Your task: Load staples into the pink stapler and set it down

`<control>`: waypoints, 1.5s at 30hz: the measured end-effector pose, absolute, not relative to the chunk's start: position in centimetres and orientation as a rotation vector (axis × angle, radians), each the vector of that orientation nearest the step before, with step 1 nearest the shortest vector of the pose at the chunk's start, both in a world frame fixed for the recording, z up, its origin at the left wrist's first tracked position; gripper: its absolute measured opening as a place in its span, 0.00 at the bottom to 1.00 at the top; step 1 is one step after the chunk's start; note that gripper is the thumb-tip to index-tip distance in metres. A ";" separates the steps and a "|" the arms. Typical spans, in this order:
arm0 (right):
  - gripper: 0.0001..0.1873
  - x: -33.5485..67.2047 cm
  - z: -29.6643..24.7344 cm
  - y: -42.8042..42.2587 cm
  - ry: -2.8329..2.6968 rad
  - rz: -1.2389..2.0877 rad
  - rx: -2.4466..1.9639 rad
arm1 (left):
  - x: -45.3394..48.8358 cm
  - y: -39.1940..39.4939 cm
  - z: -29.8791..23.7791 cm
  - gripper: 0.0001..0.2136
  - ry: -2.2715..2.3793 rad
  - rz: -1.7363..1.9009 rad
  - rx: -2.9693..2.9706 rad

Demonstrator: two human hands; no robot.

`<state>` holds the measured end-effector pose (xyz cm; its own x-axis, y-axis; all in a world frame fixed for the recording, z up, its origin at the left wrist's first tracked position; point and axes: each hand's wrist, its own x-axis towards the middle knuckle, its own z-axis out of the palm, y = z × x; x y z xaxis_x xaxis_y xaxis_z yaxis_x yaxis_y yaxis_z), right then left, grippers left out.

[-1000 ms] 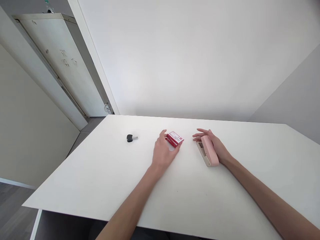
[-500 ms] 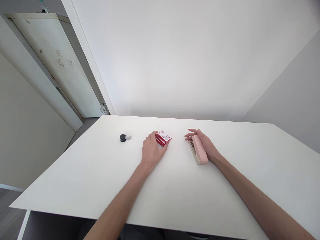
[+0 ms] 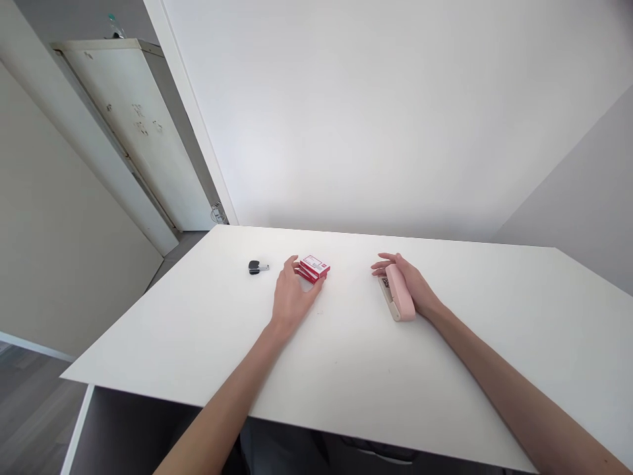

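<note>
Two small red-and-white boxes [image 3: 315, 266] lie stacked on the white table, the upper one set slightly askew. Around their near left side curves my left hand [image 3: 291, 293], fingers at the left edge and thumb against the near right corner. A pink stapler [image 3: 403, 297] with a cream base sits farther right. Against its right side rests my right hand [image 3: 411, 280], its fingers stretched out past the stapler's far end and not wrapped round it; the thumb is hidden. A black key-like object [image 3: 254, 267] with a metal end lies left of my left hand.
The white table [image 3: 173, 336] meets a plain white wall [image 3: 346, 119] at its back edge. Beyond the left side stands a worn whitish cabinet [image 3: 133, 132] with a clear bottle [image 3: 116, 28] on top. A white cable [image 3: 217, 212] hangs near the back left corner.
My left hand and the boxes have slid left, closer to the key-like object, and the boxes are more askew. My right hand and the stapler have stayed together. The view has shifted a little.
</note>
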<state>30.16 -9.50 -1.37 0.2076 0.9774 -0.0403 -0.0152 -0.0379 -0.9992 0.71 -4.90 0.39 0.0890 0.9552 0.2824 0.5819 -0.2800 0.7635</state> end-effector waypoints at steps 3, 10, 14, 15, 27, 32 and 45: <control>0.35 30.2 -1.4 -9.6 -1.042 1.083 -1.322 | -1.6 -6.2 0.5 0.39 1.533 1.178 1.951; 0.34 30.4 -1.7 -9.7 -1.057 1.077 -1.312 | -8.0 -7.8 0.9 0.40 1.706 1.217 2.081; 0.34 30.6 -1.7 -9.7 -1.085 1.069 -1.304 | -10.2 -8.0 1.2 0.38 1.804 1.125 2.193; 0.34 30.6 -1.7 -9.8 -1.093 1.067 -1.305 | -10.5 -8.1 1.3 0.37 1.819 1.108 2.204; 0.34 30.5 -1.7 -10.0 -1.079 1.067 -1.317 | -11.3 -8.6 1.7 0.42 1.903 1.123 1.990; 0.33 30.6 -1.8 -10.0 -1.098 1.049 -1.321 | -11.5 -8.7 1.8 0.43 1.907 1.103 1.852; 0.31 30.5 -1.8 -10.0 -1.099 1.040 -1.322 | -11.9 -9.0 1.2 0.35 1.977 1.215 1.855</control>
